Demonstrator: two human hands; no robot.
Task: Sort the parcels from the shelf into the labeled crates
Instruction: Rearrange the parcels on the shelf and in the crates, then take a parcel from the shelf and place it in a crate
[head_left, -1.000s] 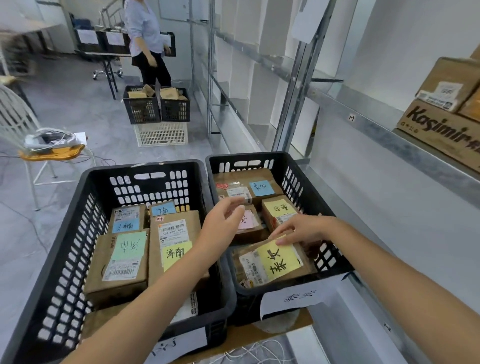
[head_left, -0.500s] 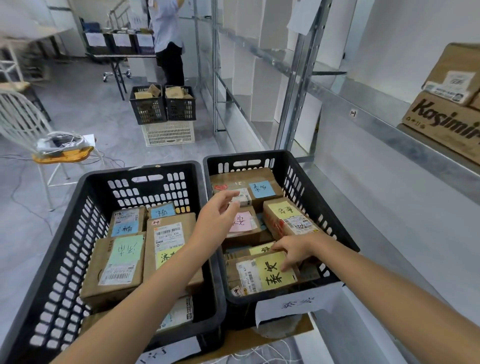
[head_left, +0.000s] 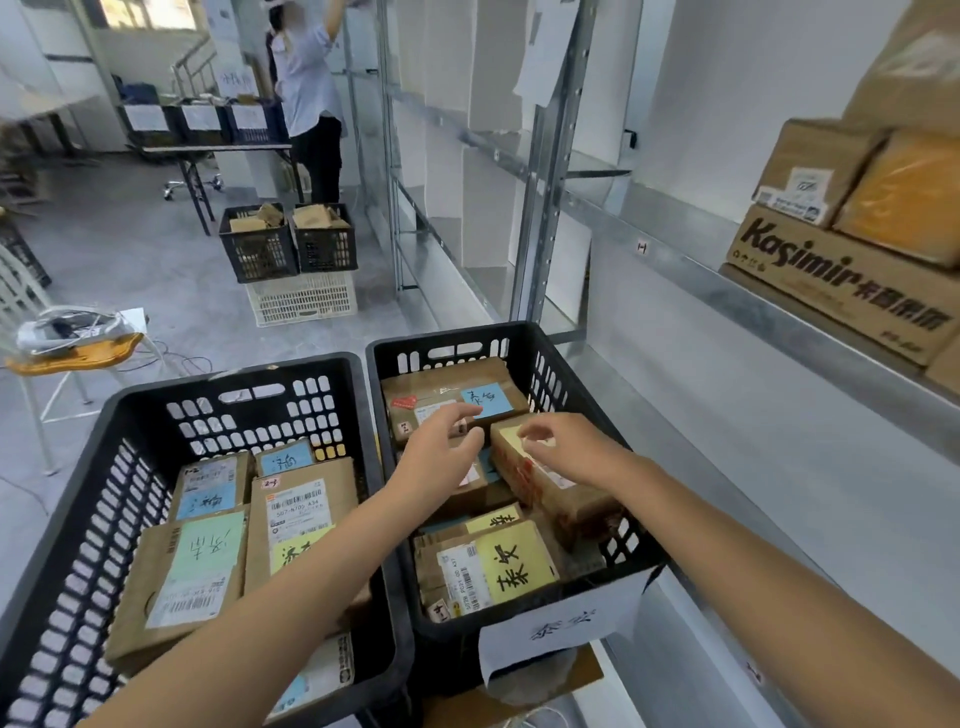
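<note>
Two black crates stand side by side in front of me, each with a white paper label on its front. The left crate (head_left: 67, 545) holds several brown parcels with green, blue and yellow notes. The right crate (head_left: 582, 384) holds several more, among them a parcel with a yellow note (head_left: 483, 569) lying flat at the front. My left hand (head_left: 441, 452) hovers over the middle of the right crate, fingers relaxed, holding nothing. My right hand (head_left: 566, 449) hangs loosely curled over a tilted brown parcel (head_left: 561, 493) by the crate's right wall. More parcels (head_left: 841, 280) sit on the shelf at right.
A metal shelf (head_left: 691, 291) runs along the right. Another person (head_left: 309, 98) stands at the far racks beside two black crates (head_left: 288, 244) stacked on a white one. A white chair (head_left: 67, 343) with a bundle on it stands at left. A table with bins is behind.
My right hand has left the yellow-note parcel at the crate's front and moved up over the tilted parcel. That front parcel now lies flat. My left hand shifted slightly right.
</note>
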